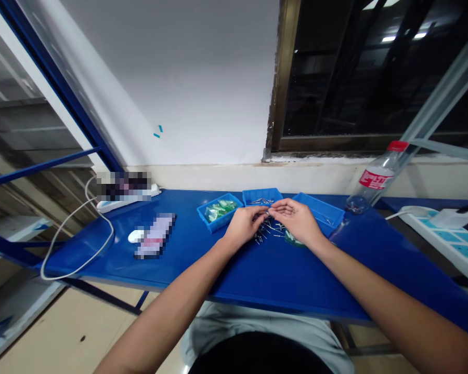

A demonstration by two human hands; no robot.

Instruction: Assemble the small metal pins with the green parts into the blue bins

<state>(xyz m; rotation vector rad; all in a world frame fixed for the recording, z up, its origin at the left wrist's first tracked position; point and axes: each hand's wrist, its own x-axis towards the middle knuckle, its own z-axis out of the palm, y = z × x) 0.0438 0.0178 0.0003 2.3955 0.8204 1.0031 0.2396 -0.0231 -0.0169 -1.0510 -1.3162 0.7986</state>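
My left hand (243,224) and my right hand (297,219) meet fingertip to fingertip above the blue table. Both are closed in a pinch around something small and shiny, too small to name. Below the fingers lies a loose pile of thin metal pins (272,227), rivet-like in shape. Partly under my right hand sits a green-and-white packet (293,239). Just behind the hands stand a middle blue tray (262,193) with several metal pins in it and a right blue tray (323,203) holding a few. A left blue tray (221,224) contains green-and-white packets (220,209).
A plastic bottle (376,179) with a red cap leans at the right rear. Power strips lie at the far right (444,234) and left rear (128,198). On the left are a blurred phone-like object (156,236), a white oval item (135,236) and a looping white cable (78,271).
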